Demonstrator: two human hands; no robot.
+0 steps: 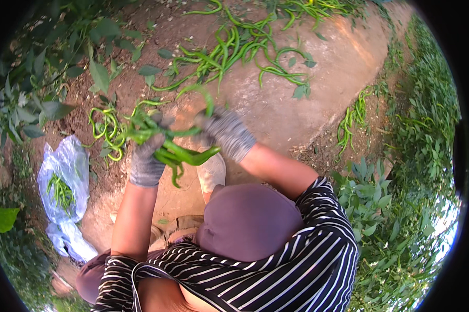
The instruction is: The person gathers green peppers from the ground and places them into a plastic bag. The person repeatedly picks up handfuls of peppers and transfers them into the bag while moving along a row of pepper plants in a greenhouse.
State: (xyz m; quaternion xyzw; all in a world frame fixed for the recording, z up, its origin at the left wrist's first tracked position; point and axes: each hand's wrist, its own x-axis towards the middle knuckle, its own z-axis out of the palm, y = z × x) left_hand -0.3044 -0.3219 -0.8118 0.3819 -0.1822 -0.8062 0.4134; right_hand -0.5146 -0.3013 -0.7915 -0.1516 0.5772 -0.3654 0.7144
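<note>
A bunch of long green peppers (179,153) is gripped in my left hand (148,162), which wears a grey knit glove. The peppers stick out to both sides of the fist. Just to the right, my right hand (229,130), in a matching glove, is blurred by motion. A curved green pepper (203,95) rises from its fingers, which appear closed on it. Both hands are above the bare soil in front of my knees. The fingertips of the right hand are partly hidden by the blur and the bunch.
Long green peppers (228,48) lie heaped on the soil ahead, with smaller piles at the left (109,130) and right (353,115). A clear plastic bag (78,171) holding peppers lies at the left. Leafy plants (421,156) line both sides.
</note>
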